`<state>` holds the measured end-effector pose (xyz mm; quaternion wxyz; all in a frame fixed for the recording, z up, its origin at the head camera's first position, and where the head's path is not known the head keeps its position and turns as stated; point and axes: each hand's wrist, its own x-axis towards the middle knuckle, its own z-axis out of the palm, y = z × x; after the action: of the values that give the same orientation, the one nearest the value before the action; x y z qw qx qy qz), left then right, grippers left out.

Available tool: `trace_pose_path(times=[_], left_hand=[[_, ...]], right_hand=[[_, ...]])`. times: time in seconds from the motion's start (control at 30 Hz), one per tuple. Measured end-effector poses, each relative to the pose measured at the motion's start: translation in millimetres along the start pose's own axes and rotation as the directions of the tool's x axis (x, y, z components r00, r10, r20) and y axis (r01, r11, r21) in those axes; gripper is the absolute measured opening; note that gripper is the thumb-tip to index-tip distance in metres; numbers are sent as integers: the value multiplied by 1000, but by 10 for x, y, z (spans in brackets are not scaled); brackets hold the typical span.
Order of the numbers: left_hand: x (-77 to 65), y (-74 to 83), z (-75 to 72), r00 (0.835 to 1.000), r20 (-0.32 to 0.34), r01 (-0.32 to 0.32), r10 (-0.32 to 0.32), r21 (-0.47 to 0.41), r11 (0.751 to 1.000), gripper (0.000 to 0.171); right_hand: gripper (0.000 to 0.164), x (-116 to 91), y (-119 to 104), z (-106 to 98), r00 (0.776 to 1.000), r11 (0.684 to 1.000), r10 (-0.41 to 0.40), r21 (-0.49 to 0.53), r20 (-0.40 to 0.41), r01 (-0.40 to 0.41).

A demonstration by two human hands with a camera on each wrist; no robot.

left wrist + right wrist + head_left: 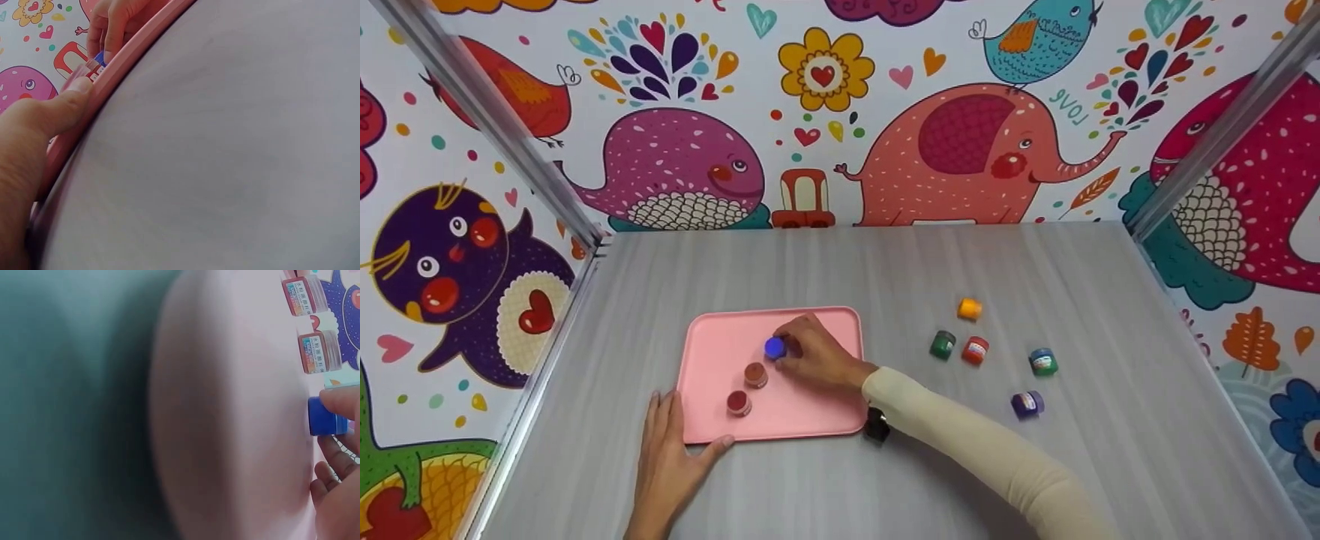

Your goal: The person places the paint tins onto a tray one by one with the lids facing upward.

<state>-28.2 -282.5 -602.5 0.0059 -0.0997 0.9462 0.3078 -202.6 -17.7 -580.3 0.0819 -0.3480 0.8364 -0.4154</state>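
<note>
My right hand (821, 356) pinches a small blue-capped paint jar (775, 348) between thumb and fingers on the pink tray (802, 420). In the right wrist view the blue jar (323, 417) is low against the tray surface. Beside it on the tray stand a brown paint jar (756, 375) and a dark red paint jar (739, 403), together a slanting row of three. My left hand (667, 457) rests at the tray's near left corner, fingers straight along the left side. Its thumb (70, 101) lies over the near rim in the left wrist view.
Right of the tray, several paint jars lie on the grey table: yellow (970, 308), green (943, 344), red (975, 349), teal-green (1043, 361) and purple (1027, 404). Patterned panels (697, 165) with metal posts (510, 127) stand around the table.
</note>
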Motion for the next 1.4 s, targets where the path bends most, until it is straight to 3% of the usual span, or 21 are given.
trace_pose_path(times=[0.17,0.43,0.67,0.8,1.1,1.4], left_hand=[[-1,4,-16,1000,19,18,-18,2,1000,137],[-33,-38,-25,999,-40,-17,16,-17,1000,132],[-20,-24,-46,1000,14,26,-26,-12,1000,137],[-6,-31,-41,999,23,25,-24,-12,1000,137],[24,-15,-32,1000,27,8,-8,-8,1000,137],[3,7,3,1000,17,2,-2,-8,1000,134]], right_hand=[[39,-70,4,-128,1000,1000,21,9,11,-21],[41,-123,52,-404,1000,999,-17,41,-2,17],[42,-219,108,-582,997,995,77,65,3,-77],[42,-300,143,-662,996,993,90,76,11,-90],[40,-524,252,-884,999,998,33,55,8,-33],[37,-753,375,-1031,996,999,-42,-2,-78,42]])
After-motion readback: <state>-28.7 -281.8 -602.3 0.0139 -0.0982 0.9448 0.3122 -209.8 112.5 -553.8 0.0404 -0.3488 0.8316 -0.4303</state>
